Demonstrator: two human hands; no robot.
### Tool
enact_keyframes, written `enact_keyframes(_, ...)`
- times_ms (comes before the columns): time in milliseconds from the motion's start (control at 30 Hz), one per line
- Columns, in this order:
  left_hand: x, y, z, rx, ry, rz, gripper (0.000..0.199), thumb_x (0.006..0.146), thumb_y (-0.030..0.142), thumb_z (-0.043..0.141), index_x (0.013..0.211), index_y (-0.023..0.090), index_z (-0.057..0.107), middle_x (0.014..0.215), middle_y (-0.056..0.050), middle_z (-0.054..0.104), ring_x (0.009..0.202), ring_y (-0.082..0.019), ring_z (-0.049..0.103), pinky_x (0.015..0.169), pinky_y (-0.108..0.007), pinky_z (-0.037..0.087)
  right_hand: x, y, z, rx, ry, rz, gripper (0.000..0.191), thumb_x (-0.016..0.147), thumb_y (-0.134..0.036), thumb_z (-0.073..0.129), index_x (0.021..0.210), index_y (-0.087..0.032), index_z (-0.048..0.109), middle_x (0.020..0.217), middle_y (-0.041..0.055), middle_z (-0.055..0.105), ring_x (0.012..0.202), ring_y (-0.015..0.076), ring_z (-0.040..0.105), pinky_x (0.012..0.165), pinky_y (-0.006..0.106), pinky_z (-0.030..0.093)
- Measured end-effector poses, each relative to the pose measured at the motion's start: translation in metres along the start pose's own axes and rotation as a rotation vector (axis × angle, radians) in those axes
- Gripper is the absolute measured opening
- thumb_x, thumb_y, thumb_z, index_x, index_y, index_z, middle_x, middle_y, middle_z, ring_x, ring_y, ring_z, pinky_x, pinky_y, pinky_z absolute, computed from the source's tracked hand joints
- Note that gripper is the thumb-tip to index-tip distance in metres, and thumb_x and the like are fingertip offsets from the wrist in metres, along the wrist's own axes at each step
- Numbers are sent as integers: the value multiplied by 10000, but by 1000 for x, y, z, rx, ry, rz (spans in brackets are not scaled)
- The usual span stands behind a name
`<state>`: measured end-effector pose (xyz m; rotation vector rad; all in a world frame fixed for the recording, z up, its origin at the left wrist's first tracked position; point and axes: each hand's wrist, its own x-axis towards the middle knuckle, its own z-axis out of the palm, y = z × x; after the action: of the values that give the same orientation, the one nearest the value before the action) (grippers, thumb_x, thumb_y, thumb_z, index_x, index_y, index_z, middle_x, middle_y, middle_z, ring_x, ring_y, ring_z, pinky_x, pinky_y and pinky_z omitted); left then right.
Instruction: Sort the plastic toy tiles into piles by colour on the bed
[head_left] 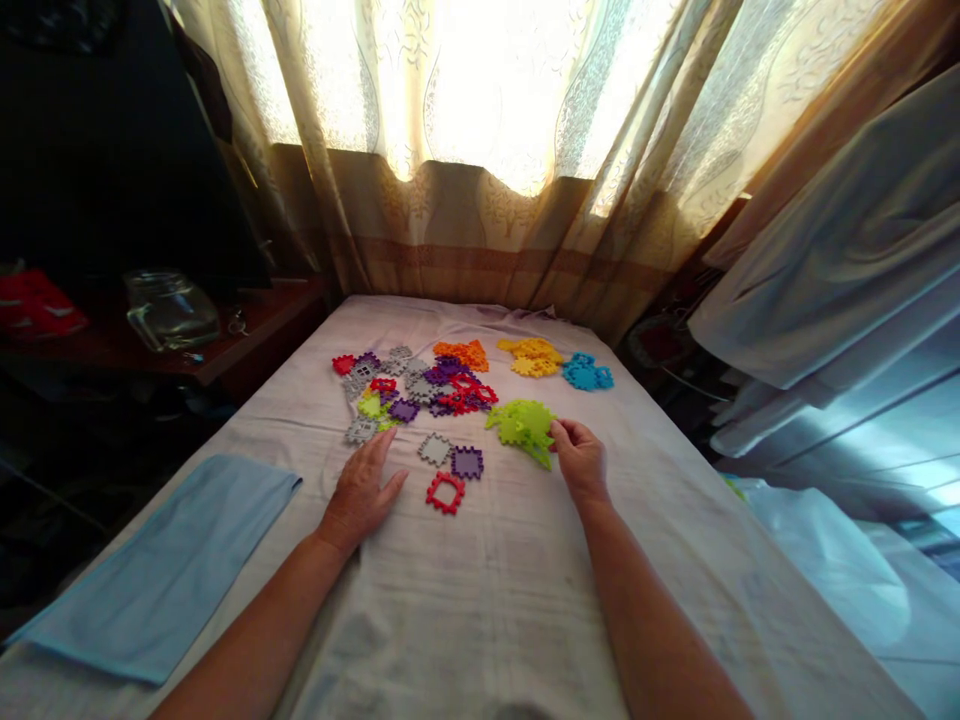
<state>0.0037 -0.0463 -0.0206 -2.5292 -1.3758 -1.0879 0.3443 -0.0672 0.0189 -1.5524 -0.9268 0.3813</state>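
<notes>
My right hand pinches a lime-green interlocking plastic piece at the right edge of a small heap of the same colour. My left hand rests on the sheet, fingers spread, its fingertips beside a grey piece and lime-green ones at the near edge of a mixed pile. Between the hands lie a pale grey square piece, a purple square piece and a red square frame. Purple, red and grey pieces overlap in the mixed pile beyond.
Sorted by colour at the back are orange pieces, yellow pieces and blue pieces. A folded blue cloth covers the left side of the sheeted surface. A glass jar stands on a dark shelf at left.
</notes>
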Motion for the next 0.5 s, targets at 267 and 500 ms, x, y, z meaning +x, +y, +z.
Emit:
enact_keyframes(267,10,-24,-12,92,80,-198,423,892,342,480,1284,193,540,1241,-128,641,1149,-272,596,1017,-448,463,5,16,-1,-46,8,112,646,623,-691,585,911,-126,704,680,87,713,507,184,608,522,303,490)
enact_keyframes(500,42,-43,-16,199,-85,-320,368,849,344,515,1158,186,639,1275,-123,632,1149,-265,600,1016,-412,445,5,28,-5,-157,49,54,613,749,-670,481,959,-140,706,713,72,721,508,171,596,557,292,476)
